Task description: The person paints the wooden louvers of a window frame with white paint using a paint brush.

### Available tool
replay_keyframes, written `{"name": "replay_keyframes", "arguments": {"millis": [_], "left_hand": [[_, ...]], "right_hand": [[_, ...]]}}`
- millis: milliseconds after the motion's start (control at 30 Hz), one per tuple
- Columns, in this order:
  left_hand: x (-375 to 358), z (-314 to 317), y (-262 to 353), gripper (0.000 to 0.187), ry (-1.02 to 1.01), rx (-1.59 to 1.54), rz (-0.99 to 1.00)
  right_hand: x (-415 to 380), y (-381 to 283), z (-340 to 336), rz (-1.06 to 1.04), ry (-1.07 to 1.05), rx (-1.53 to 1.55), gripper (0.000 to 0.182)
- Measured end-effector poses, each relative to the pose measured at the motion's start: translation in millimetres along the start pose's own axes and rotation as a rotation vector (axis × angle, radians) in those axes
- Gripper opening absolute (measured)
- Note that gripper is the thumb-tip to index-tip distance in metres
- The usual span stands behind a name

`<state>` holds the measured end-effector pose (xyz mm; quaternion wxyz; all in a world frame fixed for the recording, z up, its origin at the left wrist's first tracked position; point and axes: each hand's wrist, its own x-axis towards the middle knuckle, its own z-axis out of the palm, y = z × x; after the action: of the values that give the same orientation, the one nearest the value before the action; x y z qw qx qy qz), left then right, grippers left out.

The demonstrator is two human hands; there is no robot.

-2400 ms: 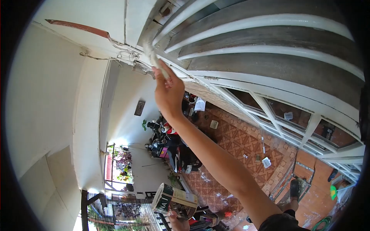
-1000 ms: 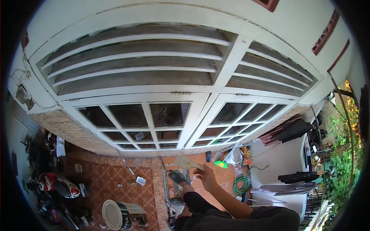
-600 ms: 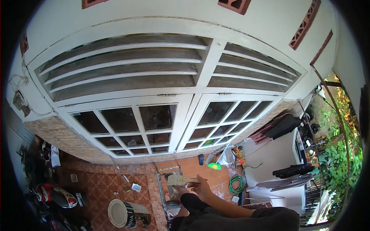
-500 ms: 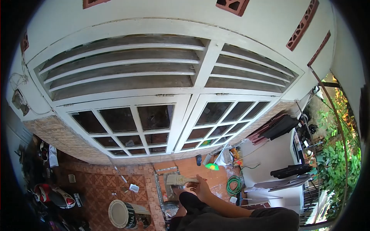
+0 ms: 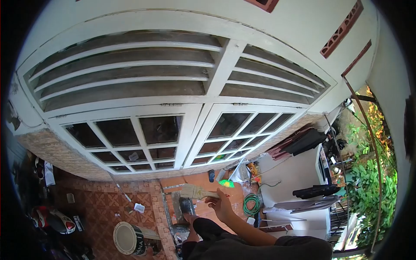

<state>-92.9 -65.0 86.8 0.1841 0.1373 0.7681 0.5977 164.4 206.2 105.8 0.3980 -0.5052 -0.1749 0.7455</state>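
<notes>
My right hand (image 5: 222, 207) is closed around the handle of a wide paintbrush (image 5: 193, 191). The brush head, pale and stained, points left and is held in the air in front of me, above the floor. My left hand is out of view. Below the brush, my foot in a dark sandal (image 5: 187, 206) shows beside my bent knee. At the lower left, a large white paint bucket (image 5: 125, 238) with a dark label stands on the tiled floor.
White windows (image 5: 159, 130) with louvres above fill the wall ahead. A green hose coil (image 5: 251, 204) and a green broom (image 5: 226, 183) are on the right. A white-headed tool (image 5: 138, 208) lies on the tiles, with a motorcycle (image 5: 56, 221) at far left. Clothes (image 5: 315, 190) hang on the right.
The view has shifted, so the windows and floor appear slightly further left and higher. My right hand still grips the paintbrush, whose head has turned to show more of its broad face.
</notes>
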Motion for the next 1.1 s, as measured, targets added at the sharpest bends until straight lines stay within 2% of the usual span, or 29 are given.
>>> {"name": "replay_keyframes", "arguments": {"millis": [233,400,667,800,1100], "left_hand": [[20.3,44.3,47.1,0.099,-0.101,-0.075,-0.014],[27.4,85.5,83.1,0.103,-0.194,-0.142,-0.037],[29.5,144.2,129.5,0.11,-0.318,-0.215,-0.091],[27.2,169.9,137.9,0.12,-0.268,-0.297,-0.095],[33.0,187.9,121.8,0.12,-0.454,-0.16,-0.03]], "right_hand": [[8.7,-27.1,-13.0,-0.06,0.033,0.077,0.037],[20.5,-53.7,-10.9,-0.21,-0.003,0.138,0.033],[44.5,-94.0,-3.5,-0.312,-0.004,0.211,0.035],[56.2,-105.5,-7.0,-0.314,-0.003,0.24,0.034],[59.1,-132.9,-4.6,-0.328,-0.028,0.248,0.034]]}}
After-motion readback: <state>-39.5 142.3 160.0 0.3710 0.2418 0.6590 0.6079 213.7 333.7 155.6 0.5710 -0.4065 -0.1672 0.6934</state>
